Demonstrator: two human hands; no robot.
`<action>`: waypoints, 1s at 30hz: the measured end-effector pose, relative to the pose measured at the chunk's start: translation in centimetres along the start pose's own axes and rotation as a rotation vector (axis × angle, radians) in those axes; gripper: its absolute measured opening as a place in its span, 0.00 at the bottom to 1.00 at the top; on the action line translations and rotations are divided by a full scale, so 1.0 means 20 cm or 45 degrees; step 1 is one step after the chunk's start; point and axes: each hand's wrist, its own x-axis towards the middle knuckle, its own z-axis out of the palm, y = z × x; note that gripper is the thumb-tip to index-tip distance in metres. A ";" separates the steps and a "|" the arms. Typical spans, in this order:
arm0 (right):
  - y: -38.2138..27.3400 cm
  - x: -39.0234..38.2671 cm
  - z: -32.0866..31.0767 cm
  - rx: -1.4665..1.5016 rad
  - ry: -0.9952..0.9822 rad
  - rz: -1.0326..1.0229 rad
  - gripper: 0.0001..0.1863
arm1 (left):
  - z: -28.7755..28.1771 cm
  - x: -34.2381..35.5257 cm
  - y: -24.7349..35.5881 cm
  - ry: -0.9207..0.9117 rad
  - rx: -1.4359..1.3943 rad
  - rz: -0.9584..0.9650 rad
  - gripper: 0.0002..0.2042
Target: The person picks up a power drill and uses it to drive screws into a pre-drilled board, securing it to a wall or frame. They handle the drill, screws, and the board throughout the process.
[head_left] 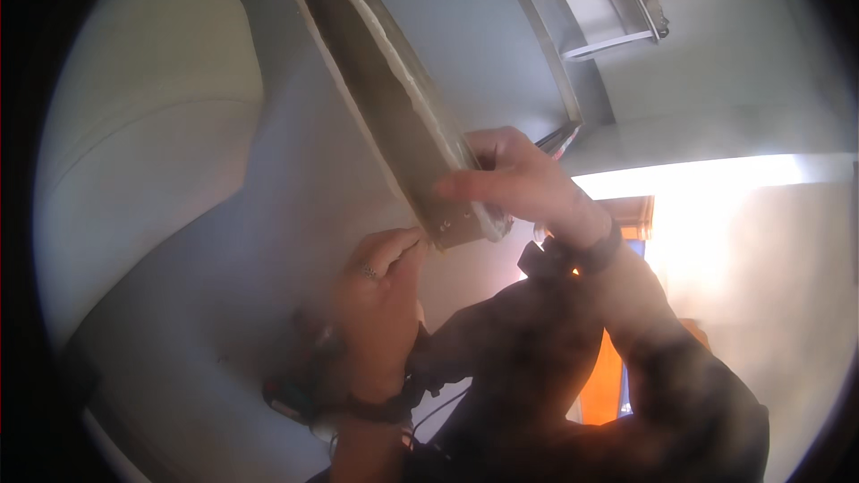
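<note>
A long, narrow brown board-like piece (371,89) with raised, whitish rough edges runs slantwise from the top down to the middle. Its kind is not clear. My right hand (519,179) grips it near its lower end, the thumb on the brown inner face and the fingers behind the edge. At the lower left corner of the piece is my left hand (380,295), closed in a pinch with its fingertips against or very close to that corner. Whatever lies between those fingertips is too small to make out. Both wrists carry dark bands.
A pale rounded piece of furniture (152,116) stands at the left. Behind the piece is a wide blue-grey surface (456,27). A white metal rack (613,40) holds a red-orange item at the upper right. Bright light glares at the right, near an orange object (601,385).
</note>
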 end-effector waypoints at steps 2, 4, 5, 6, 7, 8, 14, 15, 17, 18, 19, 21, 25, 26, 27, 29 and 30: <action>-0.02 -0.02 0.00 -0.007 -0.006 0.031 0.19 | 0.03 0.00 -0.01 -0.008 -0.025 0.018 0.03; -0.02 -0.03 -0.03 -0.026 -0.007 0.069 0.19 | 0.07 0.01 -0.01 0.042 -0.025 0.172 0.03; -0.01 -0.02 -0.04 -0.010 -0.006 0.036 0.19 | 0.09 0.01 -0.01 0.040 -0.029 0.171 0.03; 0.00 -0.02 -0.04 0.009 -0.005 -0.001 0.20 | 0.10 0.01 -0.03 0.065 0.100 0.288 0.03; 0.01 -0.02 -0.05 0.009 0.000 -0.001 0.20 | 0.11 0.01 -0.05 0.091 0.229 0.406 0.03; 0.02 -0.01 -0.05 -0.004 -0.003 -0.009 0.20 | 0.12 0.02 -0.07 0.087 0.228 0.409 0.03; 0.01 -0.02 -0.07 -0.026 -0.004 0.021 0.21 | 0.20 0.00 -0.08 0.279 0.425 0.642 0.05; 0.01 -0.02 -0.07 -0.054 0.004 0.015 0.21 | 0.21 0.00 -0.08 0.296 0.444 0.640 0.05; 0.03 -0.01 -0.07 -0.034 0.002 -0.007 0.22 | 0.22 0.00 -0.09 0.307 0.462 0.639 0.06; 0.03 0.00 -0.07 -0.015 -0.007 -0.032 0.22 | 0.23 0.00 -0.09 0.316 0.465 0.635 0.06; 0.03 0.00 -0.07 -0.011 -0.004 -0.031 0.22 | 0.23 0.00 -0.09 0.324 0.469 0.631 0.06; 0.02 -0.01 -0.08 -0.037 -0.013 0.004 0.22 | 0.23 0.00 -0.09 0.319 0.463 0.640 0.06; -0.01 -0.02 -0.10 -0.054 -0.025 0.011 0.23 | 0.25 0.00 -0.10 0.326 0.471 0.666 0.06; -0.02 -0.02 -0.10 -0.077 -0.015 0.019 0.23 | 0.26 0.00 -0.10 0.323 0.468 0.669 0.06; -0.02 -0.02 -0.10 -0.097 -0.008 0.025 0.24 | 0.27 0.00 -0.10 0.336 0.498 0.673 0.07; 0.01 -0.01 -0.09 -0.086 -0.010 0.020 0.24 | 0.27 -0.02 -0.09 0.345 0.530 0.679 0.07; 0.01 -0.01 -0.09 -0.081 -0.012 0.017 0.25 | 0.27 -0.02 -0.09 0.341 0.564 0.702 0.07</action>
